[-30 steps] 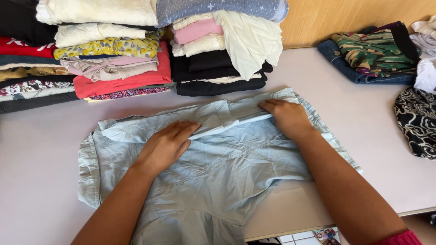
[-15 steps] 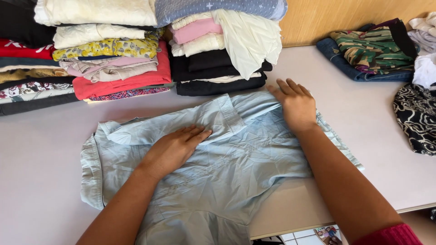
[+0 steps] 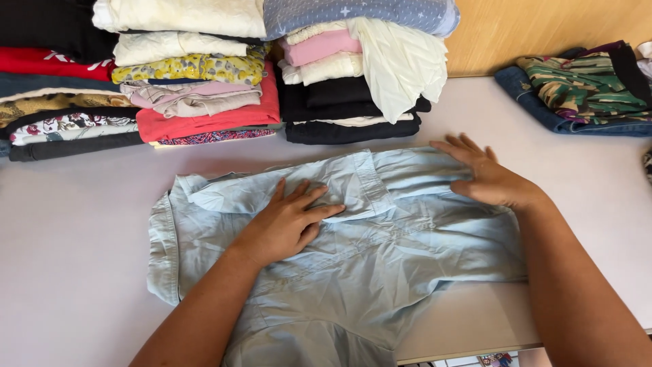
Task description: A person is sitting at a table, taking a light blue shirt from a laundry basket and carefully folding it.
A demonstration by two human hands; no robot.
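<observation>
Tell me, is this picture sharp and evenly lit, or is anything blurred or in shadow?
Head view: soft, even light, no glare; the light blue shirt and both hands, left hand and right hand, look sharp, with faint shadows beneath them; the folded clothes stacks are also clear.

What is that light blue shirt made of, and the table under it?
The light blue shirt looks like thin, soft woven cloth, perhaps cotton: it creases under the hands. The table looks hard, smooth and matte, likely laminate.

Both hands (image 3: 288,223) (image 3: 485,178) flat, fingers spread
</observation>
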